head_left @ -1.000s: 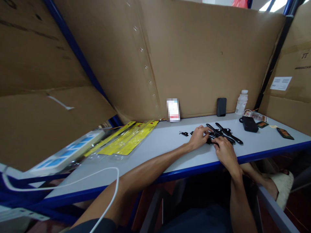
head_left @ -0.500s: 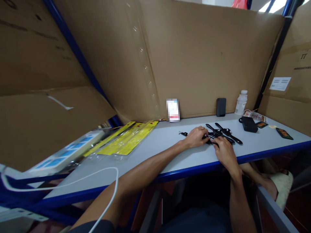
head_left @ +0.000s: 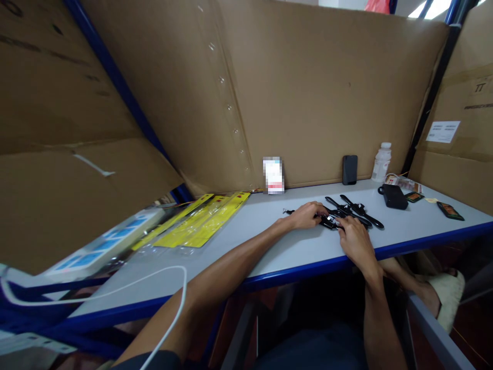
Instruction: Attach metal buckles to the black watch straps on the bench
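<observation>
A black spokeshave (head_left: 329, 221) with a bright metal part at its middle lies low over the tabletop between my hands. My left hand (head_left: 308, 215) grips its left side, fingers bent round it. On its right side rest the curled fingers of my right hand (head_left: 355, 236), closed on that end. Just beyond, two more black spokeshaves (head_left: 360, 208) lie slantwise, side by side. A thin dark piece with a shiny tip (head_left: 287, 211) sticks out past my left hand; its kind is unclear.
Yellow-backed clear packages (head_left: 204, 226) lie on the left of the table, beside a white box with blue labels (head_left: 111, 241). A lit phone (head_left: 273, 176), a dark phone (head_left: 349, 170), a bottle (head_left: 381, 163) and a black case (head_left: 394, 197) stand farther back. A white cable (head_left: 181, 293) crosses my left arm.
My left hand has shifted slightly left along the spokeshave, and its bright middle part now shows between my hands. My right hand stays nearly where it was.
</observation>
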A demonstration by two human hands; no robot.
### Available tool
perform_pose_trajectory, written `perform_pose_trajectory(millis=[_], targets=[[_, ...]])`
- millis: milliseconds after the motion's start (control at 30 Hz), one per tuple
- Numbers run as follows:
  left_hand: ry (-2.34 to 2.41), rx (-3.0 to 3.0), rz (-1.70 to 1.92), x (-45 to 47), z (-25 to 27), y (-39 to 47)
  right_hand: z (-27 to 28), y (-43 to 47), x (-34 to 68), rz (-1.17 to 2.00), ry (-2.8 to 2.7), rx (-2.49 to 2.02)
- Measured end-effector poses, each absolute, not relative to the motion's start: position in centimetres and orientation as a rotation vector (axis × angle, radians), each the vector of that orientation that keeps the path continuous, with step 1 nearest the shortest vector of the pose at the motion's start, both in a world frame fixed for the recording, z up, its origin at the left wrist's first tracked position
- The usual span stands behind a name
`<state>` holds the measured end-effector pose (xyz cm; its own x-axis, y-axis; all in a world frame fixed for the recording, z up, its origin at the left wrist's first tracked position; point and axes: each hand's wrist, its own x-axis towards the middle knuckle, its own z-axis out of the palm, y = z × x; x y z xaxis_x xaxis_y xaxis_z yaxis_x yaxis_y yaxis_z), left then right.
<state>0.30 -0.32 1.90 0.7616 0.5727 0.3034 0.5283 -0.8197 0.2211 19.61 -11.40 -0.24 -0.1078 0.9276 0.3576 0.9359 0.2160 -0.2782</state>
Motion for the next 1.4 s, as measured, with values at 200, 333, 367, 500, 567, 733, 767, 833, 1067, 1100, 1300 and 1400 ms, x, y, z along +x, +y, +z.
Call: perform_pose_trajectory(millis=[200,333,367,500,567,733,767,833,1067,1100,1300,1400], targets=[[0.944,2.907,0.384,-0.3,3.2,-1.1,-0.2,-11.7,19.4,-0.061,-2.072,-1.77],[0.919,2.915,0.334,-0.5,3.9,-1.5,-0.2,-11.8,19.5,-0.069,-2.072,-1.775],[0.921,2.916,0.326,-0.4,4.0,-1.6,-0.2,-11.8,19.5,-0.07,-2.07,-1.775],[0.942,2.917,0.316,-0.3,4.1,-1.7,-0.2,-11.8,19.5,-0.065,-2.065,-1.748],[0.949,2.922,0.332,-0.3,4.0,-1.7,-0.3,-11.7,19.6,-0.061,-2.059,-1.733],[0.946,2.951,0.364,-0.3,3.9,-1.9,-0.4,-11.7,19.8,-0.053,-2.055,-1.706],[0.938,2.956,0.37,-0.3,3.9,-1.9,-0.4,-11.7,19.8,-0.053,-2.053,-1.705],[0.926,2.961,0.385,-0.2,3.9,-2.0,-0.4,-11.6,19.8,-0.048,-2.043,-1.71],[1.056,2.987,0.416,0.1,3.4,-2.1,-0.1,-11.6,19.6,-0.018,-2.032,-1.744],[1.098,2.997,0.449,0.3,3.2,-2.1,-0.1,-11.6,19.6,-0.016,-2.032,-1.746],[1.184,3.064,0.565,1.8,2.5,-2.4,-0.4,-11.3,19.7,-0.036,-2.027,-1.738],[1.075,3.108,0.573,2.5,2.2,-2.6,-0.5,-11.2,19.7,-0.029,-2.025,-1.728]])
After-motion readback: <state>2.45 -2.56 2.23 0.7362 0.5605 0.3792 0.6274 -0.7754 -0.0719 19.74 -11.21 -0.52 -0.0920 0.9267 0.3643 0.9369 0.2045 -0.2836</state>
